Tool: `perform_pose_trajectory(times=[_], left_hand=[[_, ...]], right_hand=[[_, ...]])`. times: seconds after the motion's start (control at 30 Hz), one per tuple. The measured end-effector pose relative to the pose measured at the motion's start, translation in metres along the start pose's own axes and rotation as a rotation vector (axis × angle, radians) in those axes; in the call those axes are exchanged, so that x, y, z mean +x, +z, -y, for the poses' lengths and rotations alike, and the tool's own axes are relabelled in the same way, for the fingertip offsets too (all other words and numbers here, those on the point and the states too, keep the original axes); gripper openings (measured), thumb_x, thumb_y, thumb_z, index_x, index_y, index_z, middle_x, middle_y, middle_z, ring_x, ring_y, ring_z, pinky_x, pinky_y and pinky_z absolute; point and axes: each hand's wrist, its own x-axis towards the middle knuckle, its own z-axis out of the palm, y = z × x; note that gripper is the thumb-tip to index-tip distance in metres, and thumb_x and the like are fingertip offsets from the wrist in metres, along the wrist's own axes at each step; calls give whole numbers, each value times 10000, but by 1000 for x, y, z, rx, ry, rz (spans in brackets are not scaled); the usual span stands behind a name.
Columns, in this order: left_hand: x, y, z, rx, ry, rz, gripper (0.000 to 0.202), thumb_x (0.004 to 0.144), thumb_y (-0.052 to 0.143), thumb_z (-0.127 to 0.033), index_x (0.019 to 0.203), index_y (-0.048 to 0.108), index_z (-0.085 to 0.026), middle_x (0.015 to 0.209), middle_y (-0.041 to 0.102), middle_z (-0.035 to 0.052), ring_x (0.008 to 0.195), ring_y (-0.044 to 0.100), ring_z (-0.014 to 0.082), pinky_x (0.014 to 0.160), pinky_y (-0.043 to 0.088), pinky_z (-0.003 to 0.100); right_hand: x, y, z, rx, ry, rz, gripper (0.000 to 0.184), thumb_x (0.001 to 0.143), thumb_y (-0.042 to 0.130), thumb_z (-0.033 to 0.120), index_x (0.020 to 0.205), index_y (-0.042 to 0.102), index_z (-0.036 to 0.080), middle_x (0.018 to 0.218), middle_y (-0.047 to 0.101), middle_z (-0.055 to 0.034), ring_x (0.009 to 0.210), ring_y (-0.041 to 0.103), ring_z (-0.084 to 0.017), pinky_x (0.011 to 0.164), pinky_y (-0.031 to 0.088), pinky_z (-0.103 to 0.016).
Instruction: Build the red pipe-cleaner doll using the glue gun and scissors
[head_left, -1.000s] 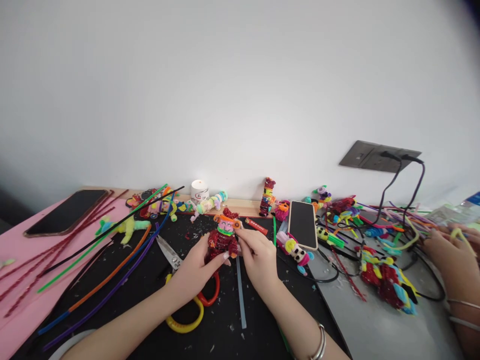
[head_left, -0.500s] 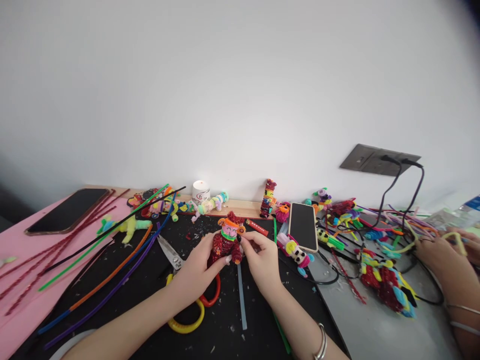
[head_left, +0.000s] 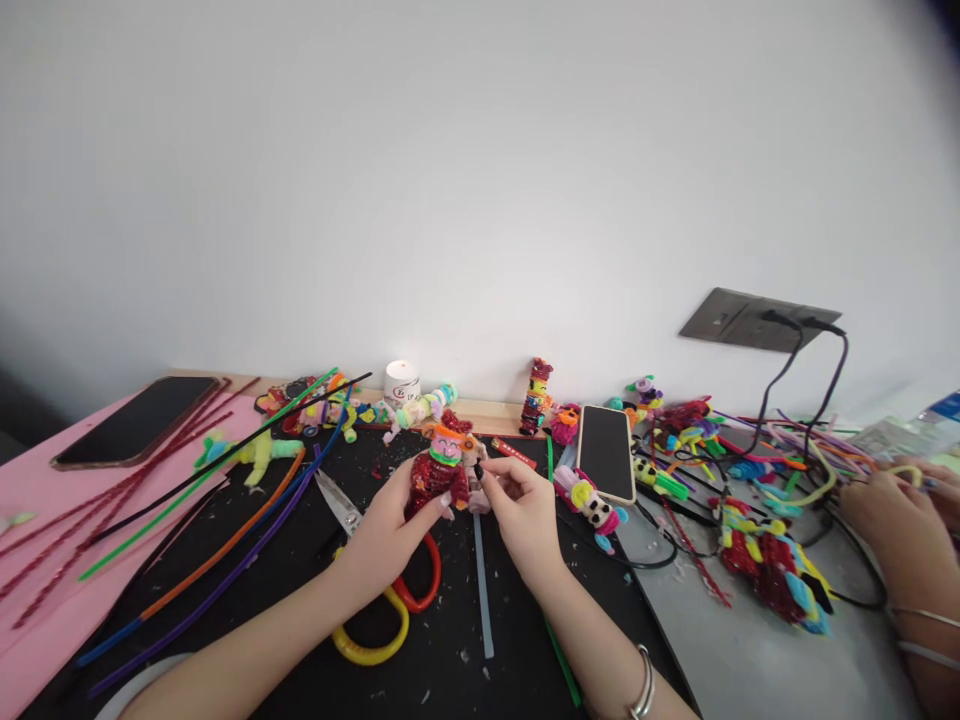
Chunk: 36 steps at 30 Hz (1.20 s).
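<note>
My left hand [head_left: 390, 530] is closed around a dark red pipe-cleaner figure [head_left: 433, 482] with a pink smiling face, orange headband and green collar. Thumb and forefinger of my right hand [head_left: 523, 515] pinch a small black piece [head_left: 478, 467] at the figure's right side. Beside it shows a pale brownish part [head_left: 474, 492], partly covered by my fingers; I cannot tell whether it is joined to the figure. Scissors with yellow and red handles [head_left: 373, 655] lie under my left wrist. A translucent glue stick [head_left: 484, 590] lies below the figure on the black mat [head_left: 442, 690].
Pipe cleaners [head_left: 217, 590] and a phone [head_left: 135, 422] lie left, partly on pink paper [head_left: 45, 640]. Along the wall stand a paper cup [head_left: 403, 382] and a red figure [head_left: 536, 400]. Another phone [head_left: 606, 455] and plugged-in cables [head_left: 765, 400] are right. Another person's hands [head_left: 892, 510] work at far right.
The figure has turned and shifted slightly left and down in my left hand, and the pale brownish part now shows beside it. My right hand keeps its pinch, nearly in place.
</note>
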Motion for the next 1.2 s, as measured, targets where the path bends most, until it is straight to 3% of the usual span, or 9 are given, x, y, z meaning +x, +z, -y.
perform_pose_trajectory(times=[0.1, 0.2, 0.37, 0.57, 0.7, 0.77, 0.87, 1.07, 1.2], left_hand=[[4, -6, 1, -64, -34, -122, 229, 868, 526, -352, 1042, 526, -202, 854, 655, 36, 801, 636, 220, 801, 480, 380], [9, -15, 2, -32, -24, -259, 177, 857, 532, -365, 911, 542, -197, 811, 634, 22, 785, 614, 207, 801, 461, 359], [17, -24, 2, -9, -52, -342, 186, 858, 521, -376, 847, 539, -192, 744, 604, 0, 745, 588, 192, 783, 445, 339], [17, -23, -1, -18, -56, -335, 158, 843, 545, -355, 823, 545, -198, 737, 602, -8, 754, 585, 188, 788, 435, 320], [17, -22, -1, -140, -99, -290, 168, 818, 571, -357, 802, 548, -192, 668, 593, -19, 680, 574, 178, 717, 441, 303], [18, -22, 2, -233, -129, -265, 175, 813, 580, -361, 816, 544, -190, 639, 589, -27, 644, 564, 170, 680, 436, 293], [20, -24, 7, -325, -163, -265, 170, 801, 606, -340, 849, 537, -193, 617, 584, -41, 621, 553, 158, 659, 422, 283], [25, -29, 3, -467, -194, -339, 194, 720, 673, -258, 833, 533, -186, 604, 555, -56, 578, 512, 120, 609, 395, 255], [27, -28, -3, -516, -202, -346, 242, 670, 706, -265, 811, 532, -171, 610, 539, -62, 526, 476, 93, 555, 362, 239]], right_hand=[[0, -2, 1, -185, -184, 45, 116, 778, 565, 179, 784, 681, 170, 621, 557, 13, 515, 487, -104, 493, 396, -219], [-1, -3, 4, -378, -370, 168, 134, 789, 577, 139, 793, 702, 188, 739, 611, -18, 650, 568, -125, 598, 435, -229], [-6, -2, 5, -711, -485, 338, 139, 801, 611, 150, 812, 732, 217, 784, 619, -29, 728, 589, -151, 636, 424, -247], [-6, -4, 9, -792, -442, 383, 189, 846, 556, 188, 849, 738, 239, 823, 598, -39, 734, 568, -159, 638, 421, -258], [-2, -8, 11, -712, -387, 197, 316, 807, 473, 115, 1038, 669, 202, 1003, 588, -80, 925, 549, -201, 808, 440, -301], [0, -10, 10, -796, -298, 122, 423, 722, 488, 87, 1110, 623, 188, 1115, 560, -101, 1009, 516, -242, 866, 417, -356], [0, -12, 7, -965, -144, 123, 496, 667, 512, 117, 1152, 579, 197, 1196, 524, -121, 1047, 491, -295, 855, 394, -419], [2, -14, 4, -1065, -36, 179, 548, 707, 527, 184, 1254, 500, 168, 1175, 536, -155, 1065, 504, -317, 842, 382, -432], [7, -16, 0, -996, -5, 167, 431, 709, 555, 211, 1136, 579, 157, 1094, 620, -140, 1056, 533, -326, 843, 395, -433]])
